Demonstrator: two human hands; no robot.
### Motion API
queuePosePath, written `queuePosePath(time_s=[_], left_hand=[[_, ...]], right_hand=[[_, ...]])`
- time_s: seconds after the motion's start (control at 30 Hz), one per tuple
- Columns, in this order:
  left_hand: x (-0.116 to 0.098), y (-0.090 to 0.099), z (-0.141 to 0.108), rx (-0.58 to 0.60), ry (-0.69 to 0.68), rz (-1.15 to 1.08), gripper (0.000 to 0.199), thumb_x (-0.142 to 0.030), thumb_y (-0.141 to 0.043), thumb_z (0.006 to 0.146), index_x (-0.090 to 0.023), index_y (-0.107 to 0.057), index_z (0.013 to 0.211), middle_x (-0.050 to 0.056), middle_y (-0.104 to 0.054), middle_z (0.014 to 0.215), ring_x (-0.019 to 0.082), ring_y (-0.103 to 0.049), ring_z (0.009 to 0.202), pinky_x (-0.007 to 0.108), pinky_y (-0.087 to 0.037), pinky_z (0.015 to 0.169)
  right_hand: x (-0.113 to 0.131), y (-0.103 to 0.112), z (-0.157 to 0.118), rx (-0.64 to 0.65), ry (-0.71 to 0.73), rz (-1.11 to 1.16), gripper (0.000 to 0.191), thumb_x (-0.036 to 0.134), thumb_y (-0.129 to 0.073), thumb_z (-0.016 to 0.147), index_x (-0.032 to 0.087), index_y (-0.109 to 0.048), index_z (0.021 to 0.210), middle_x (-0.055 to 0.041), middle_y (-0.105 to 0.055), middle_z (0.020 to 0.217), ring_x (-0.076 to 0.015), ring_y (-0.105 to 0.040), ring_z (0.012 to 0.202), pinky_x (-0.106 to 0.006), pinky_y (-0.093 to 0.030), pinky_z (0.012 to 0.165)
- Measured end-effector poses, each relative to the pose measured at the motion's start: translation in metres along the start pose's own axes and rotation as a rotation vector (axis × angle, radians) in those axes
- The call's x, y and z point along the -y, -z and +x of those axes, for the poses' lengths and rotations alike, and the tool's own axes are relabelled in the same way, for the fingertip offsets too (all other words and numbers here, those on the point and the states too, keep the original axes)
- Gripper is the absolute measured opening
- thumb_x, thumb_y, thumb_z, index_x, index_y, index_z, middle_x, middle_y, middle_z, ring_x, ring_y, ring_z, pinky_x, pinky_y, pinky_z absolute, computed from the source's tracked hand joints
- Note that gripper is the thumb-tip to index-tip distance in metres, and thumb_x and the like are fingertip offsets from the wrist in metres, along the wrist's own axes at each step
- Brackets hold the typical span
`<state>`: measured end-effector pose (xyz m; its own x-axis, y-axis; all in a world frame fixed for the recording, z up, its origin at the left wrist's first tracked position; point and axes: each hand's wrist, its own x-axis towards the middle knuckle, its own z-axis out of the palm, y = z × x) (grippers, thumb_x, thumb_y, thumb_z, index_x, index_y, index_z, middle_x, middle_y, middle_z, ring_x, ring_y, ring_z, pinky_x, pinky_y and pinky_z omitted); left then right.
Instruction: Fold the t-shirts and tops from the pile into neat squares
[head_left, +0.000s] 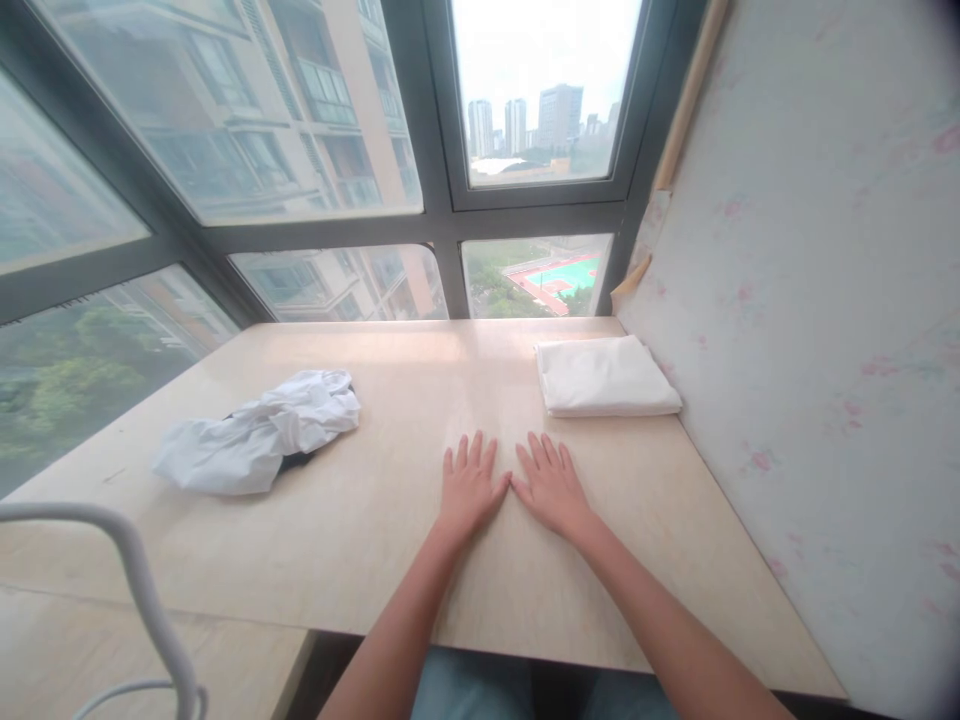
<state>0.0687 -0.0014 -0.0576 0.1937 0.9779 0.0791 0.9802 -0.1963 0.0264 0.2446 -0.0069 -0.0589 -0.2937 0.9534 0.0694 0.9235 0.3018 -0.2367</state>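
My left hand [472,487] lies flat, palm down, on the pale wooden desk [405,560], its fingers stretched out toward the window. Beside it my right hand [553,487] rests the same way, and the two thumbs meet at their tips. Neither hand holds anything. Just beyond my right hand is a neatly folded white cloth [606,376], apart from the fingers. To the left, away from my left hand, lies a crumpled white garment [262,432] with some dark fabric showing beneath it.
A white curved tube [127,550] rises at the lower left, over a second wooden surface [187,655]. Grey window frames [315,237] bound the desk's far and left sides. A flower-patterned wall [810,350] runs along the right edge.
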Motion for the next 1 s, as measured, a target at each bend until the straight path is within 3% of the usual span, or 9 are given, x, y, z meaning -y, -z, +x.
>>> queuePosePath(time_s=[0.37, 0.5, 0.63, 0.77, 0.83, 0.93, 1.0], left_hand=[[0.002, -0.005, -0.003, -0.024, -0.013, -0.019, 0.069, -0.062, -0.025, 0.095, -0.027, -0.030, 0.154, 0.007, -0.023, 0.163, 0.033, -0.018, 0.150, 0.058, -0.014, 0.118], [0.013, -0.002, 0.001, -0.006, -0.048, -0.038, 0.071, -0.066, -0.027, 0.093, -0.029, -0.030, 0.154, 0.004, -0.023, 0.163, 0.030, -0.018, 0.150, 0.055, -0.013, 0.120], [0.047, 0.001, 0.018, -0.023, 0.025, -0.024, 0.068, -0.066, -0.034, 0.091, -0.032, -0.037, 0.151, 0.001, -0.029, 0.161, 0.027, -0.023, 0.148, 0.050, -0.017, 0.120], [0.099, 0.008, 0.035, -0.108, 0.297, 0.019, 0.062, -0.052, -0.039, 0.093, -0.018, -0.046, 0.145, 0.018, -0.038, 0.155, 0.036, -0.031, 0.143, 0.058, -0.024, 0.113], [0.125, 0.014, 0.038, -0.183, 0.441, 0.050, 0.060, -0.043, -0.042, 0.093, -0.012, -0.046, 0.144, 0.024, -0.034, 0.154, 0.040, -0.028, 0.144, 0.060, -0.023, 0.111], [0.156, 0.022, 0.037, -0.287, 0.572, 0.084, 0.053, -0.035, -0.044, 0.091, -0.015, -0.049, 0.140, 0.022, -0.022, 0.159, 0.039, -0.018, 0.147, 0.060, -0.020, 0.112], [0.170, 0.023, 0.036, -0.324, 0.628, 0.086, 0.047, -0.032, -0.044, 0.091, -0.015, -0.055, 0.133, 0.021, -0.023, 0.158, 0.040, -0.021, 0.145, 0.059, -0.022, 0.111]], right_hand=[[-0.003, -0.005, 0.000, -0.002, 0.000, -0.020, 0.063, 0.055, -0.029, 0.099, 0.022, -0.039, 0.151, -0.0092, -0.022, 0.163, -0.0291, -0.016, 0.150, -0.051, -0.008, 0.120], [-0.003, -0.004, -0.001, 0.018, 0.004, -0.037, 0.062, 0.053, -0.031, 0.098, 0.022, -0.038, 0.152, -0.0089, -0.021, 0.163, -0.0296, -0.016, 0.150, -0.051, -0.009, 0.120], [-0.003, -0.003, 0.000, 0.040, 0.001, -0.049, 0.062, 0.048, -0.035, 0.097, 0.021, -0.036, 0.153, -0.0089, -0.020, 0.163, -0.0295, -0.014, 0.150, -0.051, -0.008, 0.120], [-0.004, -0.002, 0.000, 0.054, -0.003, -0.035, 0.062, 0.048, -0.035, 0.097, 0.021, -0.037, 0.152, -0.0084, -0.021, 0.163, -0.0293, -0.015, 0.150, -0.050, -0.007, 0.120], [-0.004, -0.002, 0.000, 0.053, -0.005, -0.022, 0.062, 0.049, -0.035, 0.097, 0.022, -0.038, 0.152, -0.0079, -0.022, 0.163, -0.0290, -0.015, 0.150, -0.050, -0.007, 0.120], [-0.004, -0.002, 0.000, 0.038, -0.010, -0.005, 0.061, 0.049, -0.035, 0.097, 0.022, -0.039, 0.151, -0.0076, -0.023, 0.163, -0.0287, -0.016, 0.150, -0.049, -0.008, 0.120], [-0.004, -0.002, 0.000, 0.027, -0.008, 0.000, 0.060, 0.049, -0.035, 0.097, 0.022, -0.040, 0.151, -0.0080, -0.024, 0.162, -0.0289, -0.017, 0.150, -0.049, -0.008, 0.120]])
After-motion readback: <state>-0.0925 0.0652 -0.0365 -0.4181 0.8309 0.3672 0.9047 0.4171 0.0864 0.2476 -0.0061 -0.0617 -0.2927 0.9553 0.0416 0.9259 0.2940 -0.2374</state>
